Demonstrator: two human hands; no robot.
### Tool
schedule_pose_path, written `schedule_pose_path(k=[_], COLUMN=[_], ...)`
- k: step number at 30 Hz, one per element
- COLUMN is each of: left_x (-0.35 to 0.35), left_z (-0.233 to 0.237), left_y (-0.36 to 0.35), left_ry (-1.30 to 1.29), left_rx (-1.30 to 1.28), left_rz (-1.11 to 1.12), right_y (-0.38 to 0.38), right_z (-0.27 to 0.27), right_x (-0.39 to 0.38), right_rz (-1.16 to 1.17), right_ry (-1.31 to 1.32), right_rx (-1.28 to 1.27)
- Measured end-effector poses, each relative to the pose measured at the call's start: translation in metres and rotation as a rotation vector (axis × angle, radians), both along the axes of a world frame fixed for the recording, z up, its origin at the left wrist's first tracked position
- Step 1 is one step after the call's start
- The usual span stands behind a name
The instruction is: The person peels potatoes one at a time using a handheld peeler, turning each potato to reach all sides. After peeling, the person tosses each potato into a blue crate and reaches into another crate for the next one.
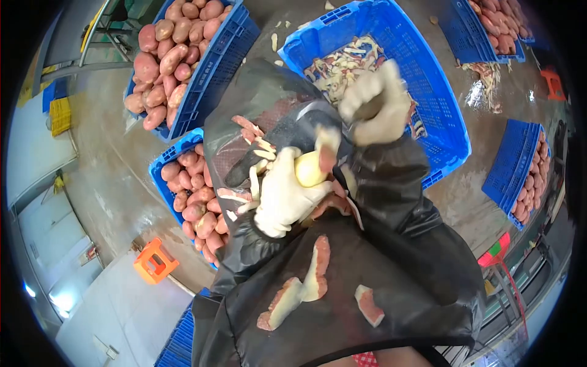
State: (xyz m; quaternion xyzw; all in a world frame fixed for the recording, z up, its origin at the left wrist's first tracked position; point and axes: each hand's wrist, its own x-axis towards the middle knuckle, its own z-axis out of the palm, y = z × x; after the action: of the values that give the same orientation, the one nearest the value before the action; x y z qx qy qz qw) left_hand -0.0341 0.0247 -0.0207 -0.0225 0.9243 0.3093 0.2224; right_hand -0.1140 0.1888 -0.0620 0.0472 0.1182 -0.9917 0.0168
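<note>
My left hand (284, 199), in a white glove, is wrapped round a pale peeled potato (310, 169). A strip of red peel (328, 151) hangs blurred at the potato's upper right side. Up and to the right, my right hand (378, 104), also gloved, is curled and smeared by motion over the edge of a blue crate (437, 122) holding peelings (348, 64). What it holds, if anything, cannot be made out. Pieces of red-skinned peel (317, 269) lie on the dark apron (342, 318) over my lap, and more cling near my left wrist.
Blue crates of red potatoes stand at upper left (211, 82), at left (164, 160), at upper right (455, 37) and at right (501, 174). An orange stool (155, 261) is at lower left. Peelings (486, 76) lie on the wet floor (452, 79).
</note>
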Motion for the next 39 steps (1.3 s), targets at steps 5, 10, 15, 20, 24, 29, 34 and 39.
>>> schedule_pose_path(k=[5, 10, 15, 20, 24, 29, 34, 39], left_x=[0.021, 0.028, 0.029, 0.034, 0.028, 0.026, 0.016, 0.013], left_z=[-0.016, -0.031, -0.041, -0.049, -0.043, -0.04, -0.024, -0.02], left_y=[-0.007, -0.015, -0.025, -0.031, -0.034, -0.021, -0.016, -0.013], left_ry=[0.11, 0.333, 0.403, 0.211, 0.619, 0.437, 0.24, 0.183], left_rx=[0.315, 0.04, 0.324, 0.573, -0.036, 0.145, 0.325, 0.32], left_rz=[0.166, -0.275, -0.017, 0.107, -0.401, -0.21, -0.066, -0.084], right_y=[0.009, -0.037, -0.01, -0.008, -0.041, -0.027, 0.0, -0.018], right_z=[-0.061, -0.016, -0.038, -0.08, -0.022, -0.006, -0.046, -0.055], right_x=[0.003, 0.035, 0.015, 0.008, 0.025, 0.026, 0.005, -0.004], right_rz=[0.09, 0.33, 0.137, 0.107, 0.197, 0.289, 0.283, 0.053], right_ry=[-0.572, -0.418, -0.392, -0.464, -0.41, -0.225, -0.209, -0.331], right_rx=[0.173, 0.224, -0.004, -0.124, 0.225, 0.207, 0.067, 0.546])
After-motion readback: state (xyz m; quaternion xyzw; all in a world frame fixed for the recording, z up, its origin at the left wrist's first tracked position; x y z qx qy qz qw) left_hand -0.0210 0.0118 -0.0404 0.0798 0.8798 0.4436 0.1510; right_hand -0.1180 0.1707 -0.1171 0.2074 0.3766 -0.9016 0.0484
